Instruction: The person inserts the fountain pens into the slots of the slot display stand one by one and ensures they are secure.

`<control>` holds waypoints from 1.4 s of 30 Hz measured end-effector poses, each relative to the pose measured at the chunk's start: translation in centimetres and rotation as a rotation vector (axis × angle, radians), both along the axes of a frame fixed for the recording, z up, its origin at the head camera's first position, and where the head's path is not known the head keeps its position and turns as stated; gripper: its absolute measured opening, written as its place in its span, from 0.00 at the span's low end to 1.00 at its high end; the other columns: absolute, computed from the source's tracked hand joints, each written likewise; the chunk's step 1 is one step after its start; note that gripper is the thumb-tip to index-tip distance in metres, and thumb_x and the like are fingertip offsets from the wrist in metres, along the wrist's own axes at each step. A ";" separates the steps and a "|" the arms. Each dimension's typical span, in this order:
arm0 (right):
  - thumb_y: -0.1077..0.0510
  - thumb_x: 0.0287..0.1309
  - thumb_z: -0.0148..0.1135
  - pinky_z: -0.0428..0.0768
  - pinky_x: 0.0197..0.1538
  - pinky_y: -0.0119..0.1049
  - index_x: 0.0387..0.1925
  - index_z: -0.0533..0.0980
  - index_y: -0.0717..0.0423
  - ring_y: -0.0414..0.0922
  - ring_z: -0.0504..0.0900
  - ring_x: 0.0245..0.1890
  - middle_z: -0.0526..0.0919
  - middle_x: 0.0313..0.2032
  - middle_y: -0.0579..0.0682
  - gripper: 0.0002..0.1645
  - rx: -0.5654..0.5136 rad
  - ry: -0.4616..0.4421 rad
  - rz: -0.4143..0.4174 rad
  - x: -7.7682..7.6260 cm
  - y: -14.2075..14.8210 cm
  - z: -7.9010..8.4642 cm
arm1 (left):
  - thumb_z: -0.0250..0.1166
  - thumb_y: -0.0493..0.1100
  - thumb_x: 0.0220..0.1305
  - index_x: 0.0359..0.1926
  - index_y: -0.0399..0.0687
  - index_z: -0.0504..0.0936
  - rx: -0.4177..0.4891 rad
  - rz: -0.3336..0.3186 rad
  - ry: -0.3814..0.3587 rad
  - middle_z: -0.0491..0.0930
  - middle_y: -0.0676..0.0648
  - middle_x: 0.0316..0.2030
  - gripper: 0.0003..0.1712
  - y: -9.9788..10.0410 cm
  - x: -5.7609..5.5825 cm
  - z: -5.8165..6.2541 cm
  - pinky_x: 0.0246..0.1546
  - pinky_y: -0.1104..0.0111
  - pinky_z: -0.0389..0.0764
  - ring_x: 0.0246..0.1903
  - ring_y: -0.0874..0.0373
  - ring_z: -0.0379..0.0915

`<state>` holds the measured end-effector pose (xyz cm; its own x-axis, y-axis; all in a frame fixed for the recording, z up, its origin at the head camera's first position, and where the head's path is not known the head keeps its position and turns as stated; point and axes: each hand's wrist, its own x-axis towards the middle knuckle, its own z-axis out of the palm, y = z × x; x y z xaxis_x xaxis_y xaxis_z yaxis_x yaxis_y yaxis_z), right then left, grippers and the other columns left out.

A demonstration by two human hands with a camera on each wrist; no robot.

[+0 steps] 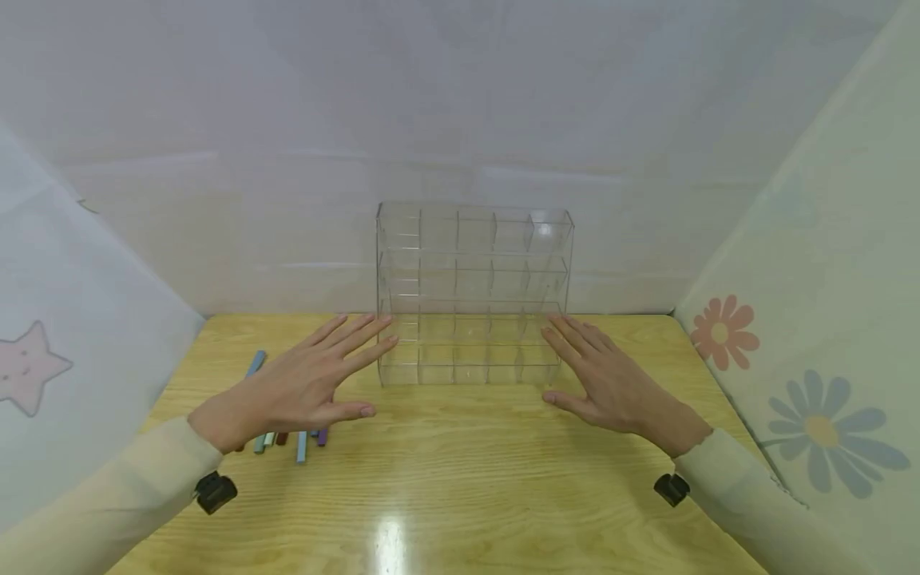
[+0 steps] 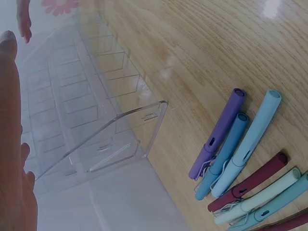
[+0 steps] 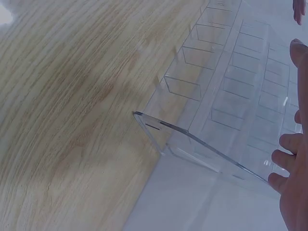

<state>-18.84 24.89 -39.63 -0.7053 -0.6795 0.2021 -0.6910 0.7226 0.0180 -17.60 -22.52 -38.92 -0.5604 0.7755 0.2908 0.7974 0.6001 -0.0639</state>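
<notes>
A wooden worktop [image 1: 467, 471] carries a clear tiered rack [image 1: 472, 301] at its back. The left hand [image 1: 302, 383] and right hand [image 1: 611, 383] spread wide near its sides. Coloured pens [image 2: 247, 142] lie left of it.

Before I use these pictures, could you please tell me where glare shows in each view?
Head view: a bright patch on the table near the bottom edge, and a small spot in the top right compartment of the clear rack; left wrist view: a white patch on the table toward the upper right; right wrist view: one at the upper left.
</notes>
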 end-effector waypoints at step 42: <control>0.35 0.77 0.57 0.58 0.78 0.74 0.87 0.36 0.52 0.69 0.51 0.83 0.45 0.86 0.63 0.58 -0.281 -0.310 -0.226 -1.5 2.1 -3.8 | 0.66 0.62 0.74 0.87 0.52 0.47 0.147 0.282 -0.207 0.43 0.43 0.87 0.54 -6.1 2.2 -2.5 0.88 0.51 0.37 0.85 0.36 0.46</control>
